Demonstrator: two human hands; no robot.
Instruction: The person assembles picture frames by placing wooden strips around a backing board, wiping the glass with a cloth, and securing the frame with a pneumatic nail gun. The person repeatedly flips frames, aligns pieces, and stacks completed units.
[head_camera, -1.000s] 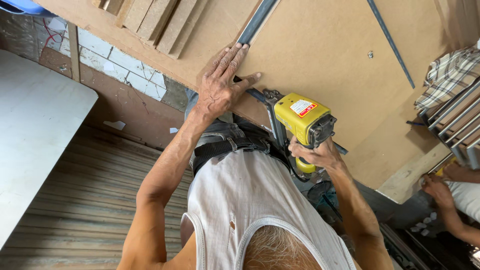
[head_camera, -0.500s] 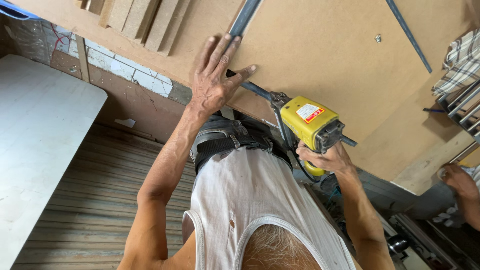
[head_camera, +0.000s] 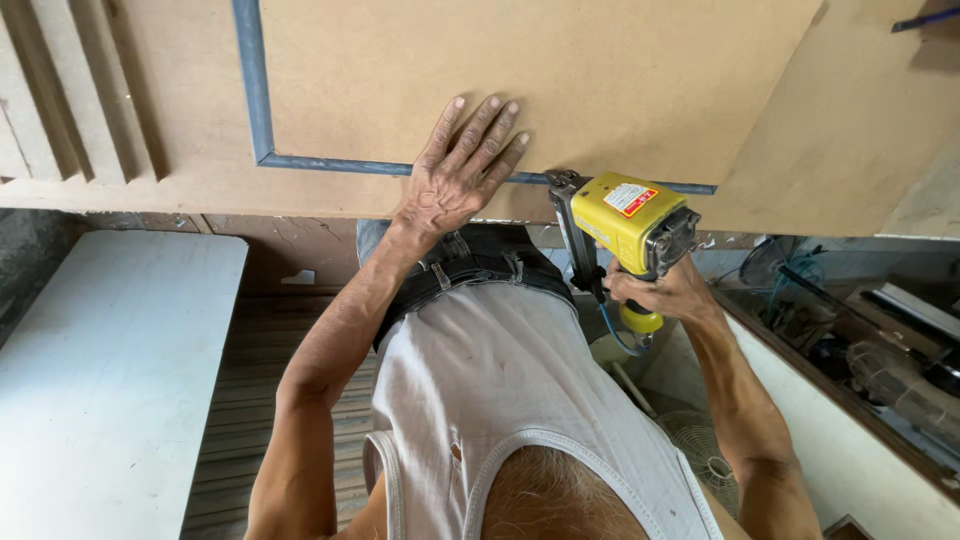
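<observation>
My left hand (head_camera: 462, 170) lies flat, fingers spread, on a brown fibreboard panel (head_camera: 560, 80), pressing near its front edge. A blue-grey strip (head_camera: 255, 95) runs along the panel's left side and turns under my hand. My right hand (head_camera: 665, 292) grips the handle of a yellow nail gun (head_camera: 625, 220), whose black nose touches the strip at the panel's edge, just right of my left hand. A thin blue hose hangs from the gun's handle. A larger board (head_camera: 150, 190) lies beneath the panel.
A white tabletop (head_camera: 100, 380) stands at the left over a planked floor (head_camera: 245, 390). Several wooden slats (head_camera: 60, 100) lie at the upper left. At the right a cluttered lower shelf (head_camera: 860, 340) holds tools, and a fan grille (head_camera: 700, 445) sits on the floor.
The view has swung so the board lies level across the top. My left hand stays flat on the panel; the nail gun has moved up against the strip beside it.
</observation>
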